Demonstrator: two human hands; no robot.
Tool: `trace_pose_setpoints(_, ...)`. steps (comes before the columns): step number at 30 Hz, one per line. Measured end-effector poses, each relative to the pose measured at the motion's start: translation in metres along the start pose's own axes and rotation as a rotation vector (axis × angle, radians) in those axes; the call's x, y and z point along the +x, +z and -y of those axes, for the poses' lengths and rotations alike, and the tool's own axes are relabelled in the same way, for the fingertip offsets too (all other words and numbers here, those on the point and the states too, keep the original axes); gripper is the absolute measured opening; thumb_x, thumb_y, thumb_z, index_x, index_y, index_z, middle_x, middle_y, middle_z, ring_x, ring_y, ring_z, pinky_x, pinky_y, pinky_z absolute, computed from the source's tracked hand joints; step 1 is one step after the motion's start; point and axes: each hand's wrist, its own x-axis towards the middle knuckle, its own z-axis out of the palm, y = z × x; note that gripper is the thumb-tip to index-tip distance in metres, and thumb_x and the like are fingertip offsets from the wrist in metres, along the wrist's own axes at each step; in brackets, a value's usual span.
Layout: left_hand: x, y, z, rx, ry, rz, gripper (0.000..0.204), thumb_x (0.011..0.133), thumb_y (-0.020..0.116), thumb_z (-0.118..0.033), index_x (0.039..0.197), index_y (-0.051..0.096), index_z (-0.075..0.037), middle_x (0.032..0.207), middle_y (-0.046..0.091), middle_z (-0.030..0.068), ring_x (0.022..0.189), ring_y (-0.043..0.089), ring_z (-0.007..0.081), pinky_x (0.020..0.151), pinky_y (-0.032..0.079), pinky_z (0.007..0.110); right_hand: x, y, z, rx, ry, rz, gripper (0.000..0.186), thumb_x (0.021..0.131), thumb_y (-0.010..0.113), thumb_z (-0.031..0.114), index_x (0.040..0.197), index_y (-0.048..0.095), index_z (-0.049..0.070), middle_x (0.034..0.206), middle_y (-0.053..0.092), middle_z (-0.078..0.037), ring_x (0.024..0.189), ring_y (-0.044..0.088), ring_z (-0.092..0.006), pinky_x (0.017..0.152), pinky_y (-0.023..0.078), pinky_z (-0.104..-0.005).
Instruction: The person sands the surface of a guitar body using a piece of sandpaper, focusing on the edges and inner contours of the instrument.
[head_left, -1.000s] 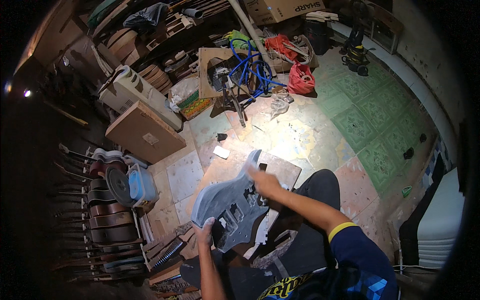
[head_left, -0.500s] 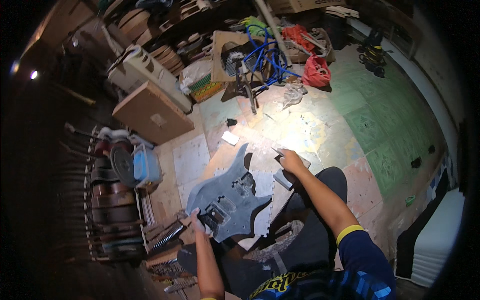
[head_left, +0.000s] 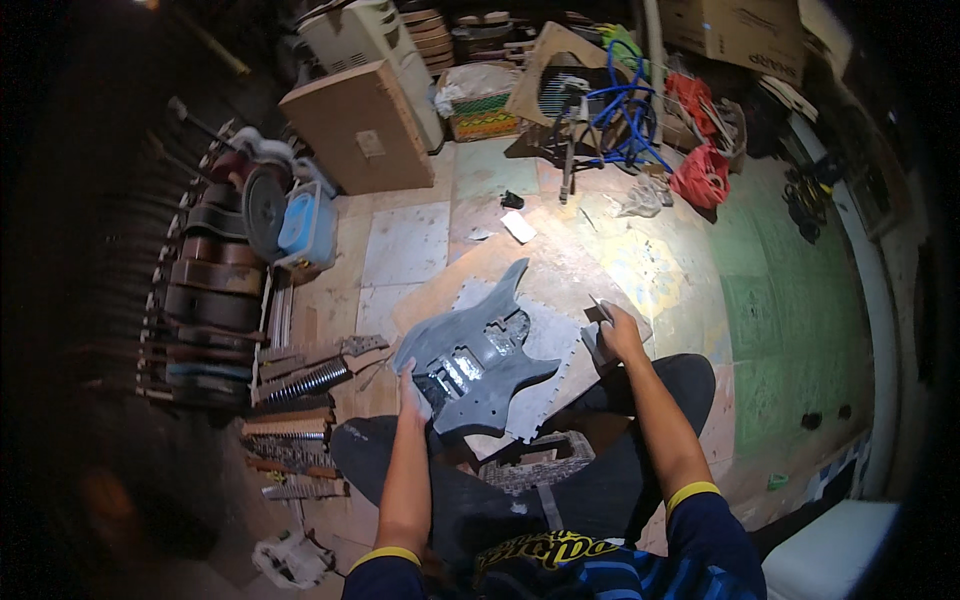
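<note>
Matte grey, double-horned guitar body [head_left: 490,366] over pale jigsaw-edged mat [head_left: 553,336]. Left hand [head_left: 413,394] grips body's left edge; right hand [head_left: 621,331], right of body, pinches thin dark piece [head_left: 596,313]. Firm left hold probably best keeps body steady.

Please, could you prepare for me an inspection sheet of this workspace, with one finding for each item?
Surface: brown board on tiled floor; pale tooth-edged mat on the board.
Work things: grey guitar body over the mat, cavities upward.
Clutter: white piece and black lump near the board's far corner; red bag farther off.
Hands: left hand touches the guitar body's edge; right hand holds a thin flat piece, kind unclear.
Cables: looped blue line, hose or cable unclear.
Surroundings: row of guitars at left, large brown panel nearby.
</note>
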Motion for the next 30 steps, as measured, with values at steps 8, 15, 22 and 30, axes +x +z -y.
trace_pose_setpoints(8, 0.027, -0.052, 0.016, 0.085, -0.025, -0.109, 0.083, 0.084, 0.074, -0.056, 0.138, 0.043, 0.0, 0.123, 0.062, 0.0161, 0.097, 0.069, 0.0279, 0.085, 0.057, 0.046, -0.008, 0.013, 0.022, -0.127, -0.196, -0.031, 0.05, 0.084, 0.057, 0.001, 0.133, 0.057, -0.001, 0.133, 0.058, -0.028, 0.126, 0.054, -0.0424, 0.11, 0.04, -0.0449)
trace_pose_setpoints(15, 0.014, -0.046, 0.019, 0.371, -0.006, -0.285, 0.117, 0.079, 0.069, -0.072, 0.151, 0.026, 0.01, 0.146, 0.044, 0.0252, 0.13, 0.051, 0.0328, 0.103, 0.047, 0.048, -0.031, 0.038, 0.049, -0.116, -0.319, 0.052, 0.055, 0.082, 0.057, -0.003, 0.137, 0.054, 0.0, 0.14, 0.053, -0.028, 0.133, 0.049, -0.0407, 0.116, 0.032, -0.0475)
trace_pose_setpoints(22, -0.05, 0.026, 0.002, 0.832, -0.16, -0.381, 0.127, 0.077, 0.057, -0.084, 0.15, 0.025, 0.014, 0.157, 0.028, 0.0321, 0.145, 0.032, 0.0425, 0.115, 0.031, 0.049, -0.042, 0.035, 0.043, -0.133, -0.293, 0.073, 0.052, 0.082, 0.058, -0.002, 0.134, 0.057, 0.0, 0.138, 0.055, -0.028, 0.131, 0.05, -0.0408, 0.114, 0.034, -0.0477)
trace_pose_setpoints(30, -0.031, -0.006, 0.006, 0.951, -0.244, -0.316, 0.124, 0.076, 0.055, -0.087, 0.15, 0.032, 0.011, 0.156, 0.034, 0.0286, 0.146, 0.032, 0.0379, 0.118, 0.025, 0.047, -0.075, 0.05, 0.069, -0.176, -0.415, 0.16, 0.058, 0.08, 0.054, -0.006, 0.137, 0.056, 0.006, 0.141, 0.054, -0.024, 0.124, 0.056, -0.0418, 0.105, 0.045, -0.0448)
